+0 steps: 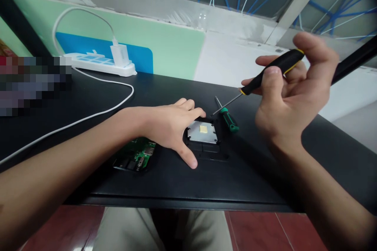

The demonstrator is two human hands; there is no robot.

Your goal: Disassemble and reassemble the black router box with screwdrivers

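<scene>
My right hand point(297, 90) is closed around a black and yellow screwdriver point(271, 68), its shaft slanting down to the left. The tip meets or hovers just above the far corner of a black plastic casing point(210, 148); I cannot tell which. A silver metal plate point(197, 135) with a pale yellow square pad point(203, 129) sits in the casing. My left hand point(173, 125) lies along the casing's left side, fingers and thumb stretched apart, index fingertip at its far edge. A green circuit board point(144, 153) is partly hidden under my left wrist.
Just right of the casing lies a green and black screwdriver point(229, 120). At the back left stands a white power strip point(100, 64) with a white charger point(119, 55). Its white cable point(103, 113) crosses the black table point(182, 184) on the left.
</scene>
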